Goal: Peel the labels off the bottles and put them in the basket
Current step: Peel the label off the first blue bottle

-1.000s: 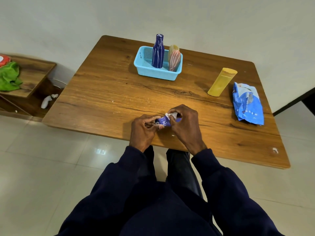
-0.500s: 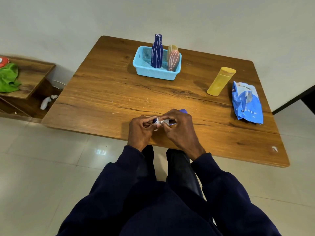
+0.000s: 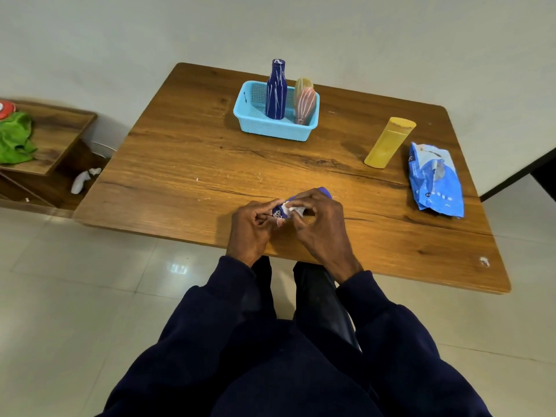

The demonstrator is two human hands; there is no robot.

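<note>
While a green cloth (image 3: 15, 138) lies on the low shelf (image 3: 60, 130) at far left, the left hand (image 3: 252, 224) curls round one end of a small blue bottle (image 3: 281, 210) at the near side of the bench (image 3: 180, 164). Beside it the right hand (image 3: 322, 224) pinches a white scrap of label (image 3: 296, 209) lifted from that bottle (fingers hide most of it). Beyond the hands, near the far edge, a light blue basket (image 3: 270, 129) holds a dark blue bottle (image 3: 276, 91) upright and a pink bottle (image 3: 304, 105) leaning. Further right a yellow bottle (image 3: 388, 142) stands on the bench, a crumpled blue packet (image 3: 434, 179) just beside it.
</note>
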